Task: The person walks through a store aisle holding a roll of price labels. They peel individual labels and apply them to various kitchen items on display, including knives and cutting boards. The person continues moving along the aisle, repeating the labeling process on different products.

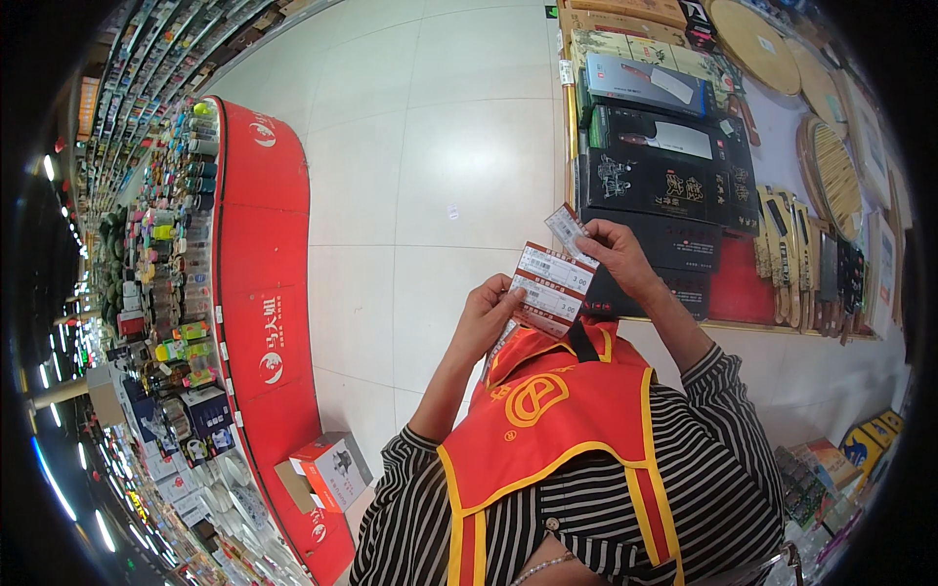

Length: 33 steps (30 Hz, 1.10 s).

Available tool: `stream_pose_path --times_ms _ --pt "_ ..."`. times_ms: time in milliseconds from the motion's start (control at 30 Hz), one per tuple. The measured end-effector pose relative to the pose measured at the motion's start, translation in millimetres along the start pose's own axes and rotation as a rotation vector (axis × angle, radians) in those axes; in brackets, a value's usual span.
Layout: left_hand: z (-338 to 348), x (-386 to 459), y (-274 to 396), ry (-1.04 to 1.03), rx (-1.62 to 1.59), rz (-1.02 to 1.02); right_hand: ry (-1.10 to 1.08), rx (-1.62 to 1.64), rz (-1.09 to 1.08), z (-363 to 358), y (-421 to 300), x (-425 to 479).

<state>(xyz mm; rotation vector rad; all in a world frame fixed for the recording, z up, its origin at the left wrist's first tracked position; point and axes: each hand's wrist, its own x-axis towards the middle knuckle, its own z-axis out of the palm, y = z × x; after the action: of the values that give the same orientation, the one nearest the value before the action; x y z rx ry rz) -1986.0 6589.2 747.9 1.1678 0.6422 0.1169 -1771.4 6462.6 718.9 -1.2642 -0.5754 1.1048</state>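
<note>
My left hand (492, 311) grips a strip of printed price labels (551, 287) by its left edge, thumb on top, in front of my red apron (542, 410) with yellow trim. Between the thumb and fingers of my right hand (615, 253) is a smaller price label (566, 228), held just above the strip's upper right corner. More label paper hangs below my left hand, partly hidden behind the apron's edge.
At the right, a display table holds boxed cleavers (659, 143), round wooden cutting boards (758, 45) and packaged knives (784, 256). A red curved counter (260, 256) with bottles stands at the left. An open carton (337, 469) sits beside its base. A paper scrap (452, 212) lies on the tiled floor.
</note>
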Motion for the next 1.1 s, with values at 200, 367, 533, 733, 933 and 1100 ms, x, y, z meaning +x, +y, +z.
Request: stream_pose_path --times_ms 200,367,533,733,933,1100 --pt "-5.2 -5.4 2.6 0.068 0.127 -0.027 0.199 0.124 -0.018 -27.1 2.6 6.0" --pt "-2.0 -6.5 3.7 0.088 0.066 -0.046 0.243 0.156 -0.028 -31.5 0.0 10.5" --pt "4.5 -1.9 1.5 0.140 0.040 -0.030 0.246 -0.016 -0.018 -31.4 2.2 14.7" --pt "14.1 -3.6 11.9 0.137 -0.074 -0.035 0.228 -0.064 -0.059 -22.1 -1.9 20.0" --pt "13.7 -6.0 12.8 0.140 -0.098 -0.016 0.210 -0.055 -0.034 -11.7 -3.8 20.1" --pt "15.3 -9.0 18.9 0.145 -0.119 -0.030 0.198 -0.063 -0.042 -9.2 -4.4 23.7"
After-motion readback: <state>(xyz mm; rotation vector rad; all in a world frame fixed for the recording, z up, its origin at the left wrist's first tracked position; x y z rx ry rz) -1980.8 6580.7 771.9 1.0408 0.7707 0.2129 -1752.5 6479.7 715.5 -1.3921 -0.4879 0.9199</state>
